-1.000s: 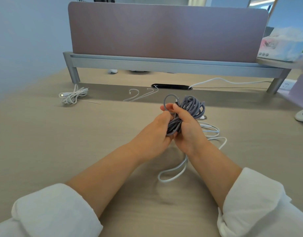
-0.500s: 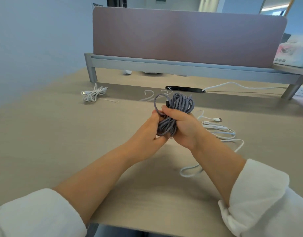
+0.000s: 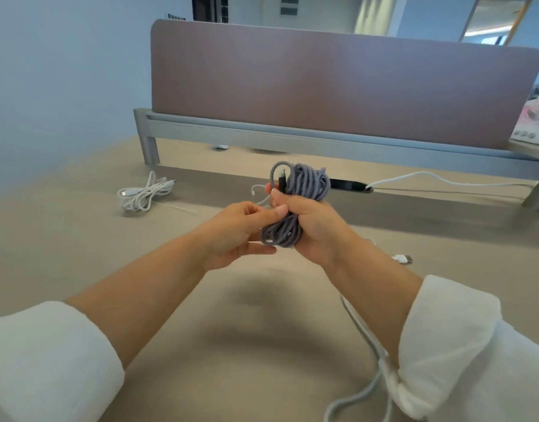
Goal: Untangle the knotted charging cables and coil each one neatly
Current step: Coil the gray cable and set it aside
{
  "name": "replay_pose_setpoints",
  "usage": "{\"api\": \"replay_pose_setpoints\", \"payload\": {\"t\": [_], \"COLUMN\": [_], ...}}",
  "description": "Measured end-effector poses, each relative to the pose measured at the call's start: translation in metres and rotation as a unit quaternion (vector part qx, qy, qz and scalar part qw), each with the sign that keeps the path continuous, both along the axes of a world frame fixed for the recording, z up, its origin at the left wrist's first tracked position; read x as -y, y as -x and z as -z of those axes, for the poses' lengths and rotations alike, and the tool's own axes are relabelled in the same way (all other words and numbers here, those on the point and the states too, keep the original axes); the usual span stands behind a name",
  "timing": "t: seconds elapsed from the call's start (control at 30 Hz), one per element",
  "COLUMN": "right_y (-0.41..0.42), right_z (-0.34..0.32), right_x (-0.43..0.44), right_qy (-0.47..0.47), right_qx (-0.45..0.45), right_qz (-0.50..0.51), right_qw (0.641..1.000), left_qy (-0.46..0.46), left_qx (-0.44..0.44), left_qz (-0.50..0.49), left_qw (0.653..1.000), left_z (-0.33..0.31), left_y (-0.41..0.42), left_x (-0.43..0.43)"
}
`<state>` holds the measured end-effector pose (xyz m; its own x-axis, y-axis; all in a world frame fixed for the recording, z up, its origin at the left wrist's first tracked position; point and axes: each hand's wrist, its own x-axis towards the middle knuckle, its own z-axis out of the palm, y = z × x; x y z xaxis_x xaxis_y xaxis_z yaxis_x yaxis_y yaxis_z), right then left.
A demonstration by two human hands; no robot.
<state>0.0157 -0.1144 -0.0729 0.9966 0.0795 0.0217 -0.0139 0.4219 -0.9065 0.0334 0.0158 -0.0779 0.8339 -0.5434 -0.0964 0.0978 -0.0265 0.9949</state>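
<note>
A grey braided cable [image 3: 295,205], wound into a thick bundle, is held above the desk at the middle of the view. My right hand [image 3: 310,226] grips the bundle round its middle, thumb across the front; a dark plug sticks up at the top. My left hand [image 3: 234,233] is just to its left, fingers loosely curled beside the bundle's lower end, with nothing plainly held. A white cable [image 3: 364,333] lies loose on the desk under my right forearm, its plug [image 3: 402,258] to the right. A bundled white cable [image 3: 143,194] lies at the far left.
A mauve partition screen [image 3: 338,86] on a grey metal rail [image 3: 292,141] closes off the back of the wooden desk [image 3: 79,254]. A black cable grommet [image 3: 350,184] has a white lead [image 3: 429,178] running right. A pink-and-white box [image 3: 536,117] sits at the far right.
The view has swung right and closer. My left hand has come off the grey bundle and drawn slightly left; my right hand keeps its grip and has lifted the bundle a little.
</note>
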Motion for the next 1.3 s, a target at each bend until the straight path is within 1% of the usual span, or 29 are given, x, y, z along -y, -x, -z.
{"api": "replay_pose_setpoints", "payload": {"t": [0.03, 0.1, 0.17, 0.27, 0.33, 0.4, 0.47, 0.57, 0.67, 0.7, 0.77, 0.8, 0.83, 0.87, 0.9, 0.97, 1.03, 1.07, 1.13, 1.2, 1.23, 1.27, 1.3], "right_y": [-0.005, -0.01, -0.011, -0.011, -0.014, -0.02, -0.028, -0.033, -0.039, -0.043, -0.046, -0.046, -0.046, -0.045, -0.047, -0.055, -0.063, -0.066, -0.068, -0.069, -0.071, -0.073, -0.075], "right_z": [0.003, 0.007, 0.013, 0.023, 0.026, 0.026, 0.024, 0.023, 0.025, 0.024, 0.018, 0.011, 0.004, -0.002, -0.005, -0.005, -0.002, 0.0, 0.001, 0.002, 0.002, 0.001, 0.001], "right_x": [0.002, 0.006, 0.01, 0.011, 0.009, 0.01, 0.013, 0.017, 0.019, 0.021, 0.03, 0.03, 0.029, 0.025, 0.021, 0.014, 0.012, 0.013, 0.015, 0.016, 0.015, 0.014, 0.013], "right_qy": [-0.004, -0.003, -0.006, -0.013, -0.004, 0.013, 0.038, 0.111, 0.139, 0.161, 0.258, 0.32, 0.376, 0.42, 0.452, 0.478, 0.468, 0.463, 0.469, 0.499, 0.511, 0.519, 0.531], "right_qx": [0.002, -0.001, -0.007, -0.018, -0.027, -0.036, -0.045, -0.029, -0.029, -0.026, -0.011, -0.006, -0.003, -0.003, -0.002, -0.001, -0.015, -0.022, -0.02, -0.008, 0.0, 0.006, 0.013], "right_qz": [0.005, -0.001, -0.019, -0.055, -0.069, -0.073, -0.061, -0.004, 0.049, 0.072, 0.087, 0.066, 0.039, 0.025, 0.034, 0.09, 0.116, 0.11, 0.064, 0.023, 0.018, 0.021, 0.029], "right_qw": [1.0, 1.0, 1.0, 0.998, 0.997, 0.997, 0.996, 0.993, 0.989, 0.984, 0.962, 0.945, 0.926, 0.907, 0.891, 0.874, 0.876, 0.879, 0.88, 0.866, 0.86, 0.854, 0.847], "left_qy": [0.0, -0.004, -0.043, -0.134, -0.186, -0.214, -0.22, -0.224, -0.225, -0.222, -0.24, -0.269, -0.313, -0.366, -0.417, -0.478, -0.496, -0.498, -0.494, -0.48, -0.466, -0.43, -0.37], "left_qx": [-0.024, -0.068, -0.096, -0.095, -0.064, -0.02, 0.018, 0.064, 0.096, 0.1, 0.104, 0.116, 0.14, 0.173, 0.215, 0.286, 0.323, 0.326, 0.302, 0.281, 0.265, 0.235, 0.185], "left_qz": [0.041, 0.092, 0.12, 0.152, 0.164, 0.155, 0.136, 0.115, 0.071, 0.047, 0.004, -0.01, -0.015, -0.02, -0.025, -0.037, -0.043, -0.043, -0.049, -0.049, -0.04, -0.03, -0.017], "left_qw": [0.999, 0.993, 0.987, 0.975, 0.967, 0.964, 0.966, 0.966, 0.967, 0.969, 0.965, 0.956, 0.939, 0.914, 0.883, 0.83, 0.805, 0.803, 0.814, 0.83, 0.843, 0.871, 0.91], "left_z": [0.0, -0.001, 0.0, -0.002, -0.004, -0.006, -0.004, -0.001, 0.001, 0.003, 0.007, 0.009, 0.01, 0.011, 0.01, 0.008, 0.009, 0.011, 0.014, 0.015, 0.016, 0.017, 0.018], "left_y": [-0.01, -0.024, -0.034, -0.039, -0.038, -0.037, -0.039, -0.044, -0.047, -0.05, -0.055, -0.058, -0.061, -0.063, -0.062, -0.058, -0.056, -0.056, -0.06, -0.065, -0.067, -0.068, -0.069], "left_x": [0.0, -0.002, 0.0, 0.005, 0.011, 0.019, 0.023, 0.026, 0.027, 0.027, 0.025, 0.022, 0.02, 0.018, 0.019, 0.02, 0.019, 0.017, 0.013, 0.01, 0.01, 0.009, 0.008]}}
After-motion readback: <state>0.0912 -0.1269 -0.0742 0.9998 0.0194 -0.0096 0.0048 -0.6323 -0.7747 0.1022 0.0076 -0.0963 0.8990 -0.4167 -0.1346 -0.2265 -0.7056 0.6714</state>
